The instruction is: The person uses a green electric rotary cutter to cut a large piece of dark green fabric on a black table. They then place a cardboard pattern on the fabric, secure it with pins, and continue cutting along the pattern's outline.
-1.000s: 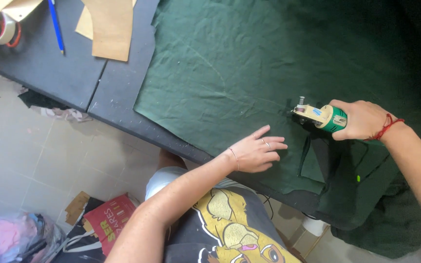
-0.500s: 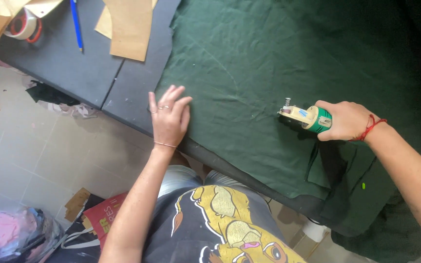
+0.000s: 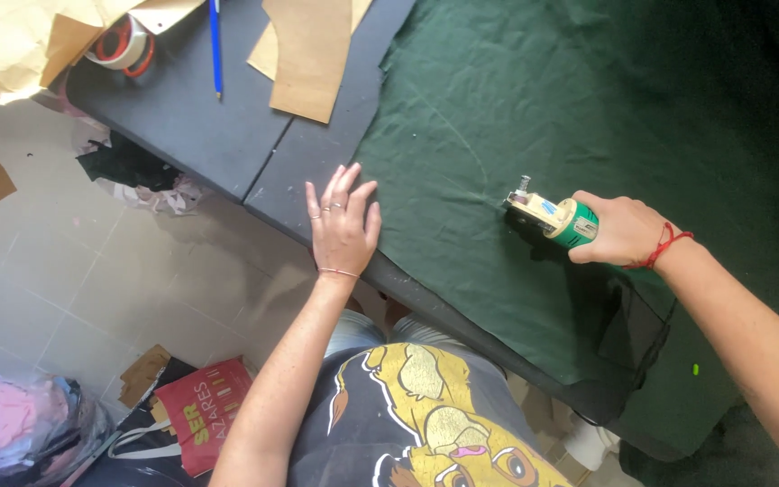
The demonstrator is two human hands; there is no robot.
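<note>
a dark table (image 3: pixel 191 126) carries a wide green cloth (image 3: pixel 588 117) spread over its right part, one edge hanging off the near side. the left hand (image 3: pixel 343 225) lies flat and released, fingers spread, at the cloth's left edge. the right hand (image 3: pixel 624 233) grips a small green cutter (image 3: pixel 552 215) resting on the cloth, well apart from the left hand. brown paper pieces (image 3: pixel 310 54), a tape roll (image 3: pixel 123 45) and a blue pen (image 3: pixel 215 45) lie beyond.

Bare dark table (image 3: pixel 200 126) open between blue pen (image 3: pixel 215 45) and brown paper pattern (image 3: pixel 313 54), tape roll (image 3: pixel 123 45) crowding far corner, flat green fabric (image 3: pixel 516 108) unobstructed ahead of electric cutter (image 3: pixel 552 216), left hand (image 3: pixel 343 225) blocking table's near edge.
</note>
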